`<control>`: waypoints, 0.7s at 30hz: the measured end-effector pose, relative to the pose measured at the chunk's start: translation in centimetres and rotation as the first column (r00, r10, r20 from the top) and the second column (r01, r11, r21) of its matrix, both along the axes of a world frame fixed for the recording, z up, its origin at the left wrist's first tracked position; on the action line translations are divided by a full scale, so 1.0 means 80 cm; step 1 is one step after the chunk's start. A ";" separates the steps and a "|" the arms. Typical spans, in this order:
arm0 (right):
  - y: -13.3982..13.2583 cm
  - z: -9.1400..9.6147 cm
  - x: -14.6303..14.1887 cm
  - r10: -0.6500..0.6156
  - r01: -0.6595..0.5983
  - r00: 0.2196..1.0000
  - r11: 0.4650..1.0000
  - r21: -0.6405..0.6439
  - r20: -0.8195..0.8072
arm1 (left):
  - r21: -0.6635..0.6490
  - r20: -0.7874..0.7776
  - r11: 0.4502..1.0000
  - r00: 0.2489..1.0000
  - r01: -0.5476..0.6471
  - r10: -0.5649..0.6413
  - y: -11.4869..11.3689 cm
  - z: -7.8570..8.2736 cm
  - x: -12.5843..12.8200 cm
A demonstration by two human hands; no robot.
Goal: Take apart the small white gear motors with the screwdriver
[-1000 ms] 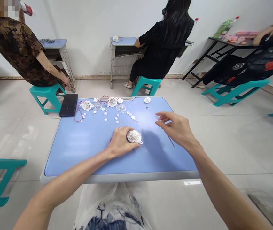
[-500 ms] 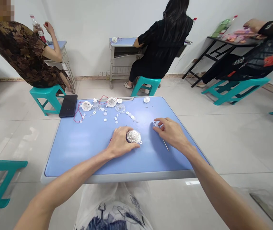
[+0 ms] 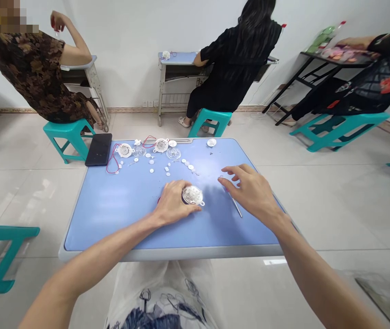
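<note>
My left hand (image 3: 171,203) rests on the blue table (image 3: 119,214) with its fingers wrapped round a round white-and-clear plastic mechanism (image 3: 192,195). My right hand (image 3: 251,189) hovers just right of it, fingers spread and empty, over a thin metal tool (image 3: 236,206) that lies on the table. Two similar round mechanisms (image 3: 124,150), (image 3: 161,145) with red wires (image 3: 113,162), clear domes and several small white discs (image 3: 167,170) lie along the table's far edge.
A black phone (image 3: 98,149) overhangs the table's far left corner. Teal stools (image 3: 66,135) stand around. Three other people sit at desks along the back wall, one ahead in black (image 3: 231,68), one left, one right.
My right hand came down from mid-air to the table, set the thin tool down and has opened above it. My left hand stayed on the mechanism.
</note>
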State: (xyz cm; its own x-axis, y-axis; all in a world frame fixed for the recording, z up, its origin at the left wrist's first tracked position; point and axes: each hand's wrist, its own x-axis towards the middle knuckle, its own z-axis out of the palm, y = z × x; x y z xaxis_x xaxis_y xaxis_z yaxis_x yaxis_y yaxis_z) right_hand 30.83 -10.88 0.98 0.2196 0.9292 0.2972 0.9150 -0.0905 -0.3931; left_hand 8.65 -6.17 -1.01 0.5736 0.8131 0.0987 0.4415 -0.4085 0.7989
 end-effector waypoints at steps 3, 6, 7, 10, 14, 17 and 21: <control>-0.005 0.014 -0.030 0.117 -0.110 0.991 0.987 0.116 -0.060 | 0.005 0.008 1.000 1.000 -0.003 0.003 0.000 0.000 0.000; -0.007 0.017 -0.060 0.232 -0.215 0.968 0.963 0.161 -0.095 | 0.006 0.016 1.000 1.000 0.007 -0.007 0.002 -0.001 0.000; -0.006 0.016 -0.068 0.250 -0.232 0.963 0.959 0.164 -0.098 | 0.012 0.018 1.000 1.000 0.015 -0.016 0.002 -0.002 -0.001; -0.003 0.011 -0.087 0.265 -0.254 0.961 0.959 0.128 -0.076 | 0.040 0.018 0.999 0.999 0.035 -0.036 0.003 -0.004 -0.001; 0.003 0.011 -0.102 0.250 -0.250 0.968 0.968 0.018 0.026 | 0.071 0.008 0.997 1.000 0.025 -0.026 0.002 -0.005 -0.001; 0.005 0.016 -0.106 0.216 -0.213 0.969 0.976 -0.040 0.117 | 0.069 0.014 0.997 0.999 0.029 -0.030 0.001 -0.005 0.000; 0.005 0.023 -0.109 0.196 -0.178 0.962 0.978 -0.108 0.190 | 0.059 0.009 0.998 1.000 0.030 -0.030 0.001 -0.003 0.001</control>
